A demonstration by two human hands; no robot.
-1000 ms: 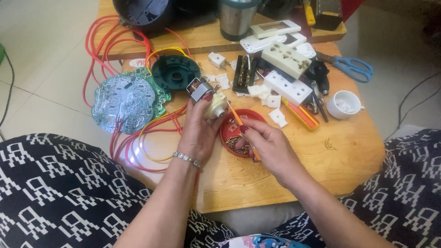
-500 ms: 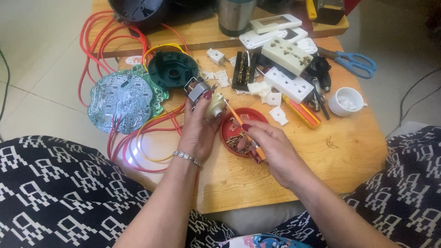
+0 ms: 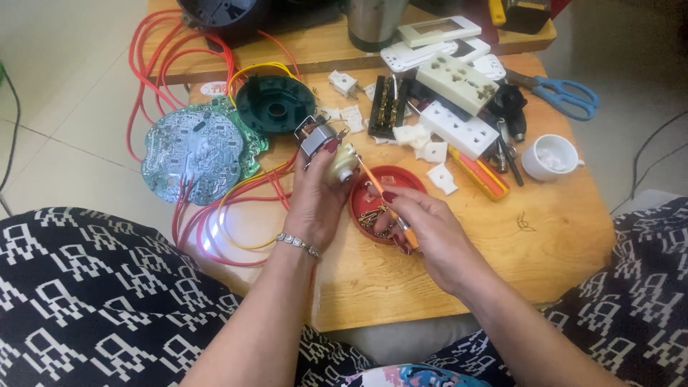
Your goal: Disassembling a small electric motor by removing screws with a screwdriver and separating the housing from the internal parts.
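The left hand (image 3: 315, 197) holds a small motor part (image 3: 331, 152) up above the wooden table (image 3: 459, 279). Its fingers are wrapped tight around the part, which has a metal frame at the back and a pale round front. The right hand (image 3: 423, 233) holds an orange screwdriver (image 3: 385, 201), with its fingers pinched shut on the handle. The thin tip of the screwdriver points up and left and touches the pale front of the motor part, or sits just beside it; the exact spot is too small to tell. Right under both hands lies a red lid (image 3: 378, 197) with little metal bits in it. So the step in hand looks like working a small screw or clip on the motor part with the tool. The next move calls for a steady left hand, so the part does not turn, and a careful push and twist from the right hand, so the tip does not slip off. Left of the hands lies a round circuit board (image 3: 192, 154) with red wires (image 3: 215, 236) looping near it, and a dark green round base (image 3: 276, 105) sits behind it. Farther back are white socket strips (image 3: 459, 107), blue scissors (image 3: 566, 93) and a small white cup (image 3: 548, 156).
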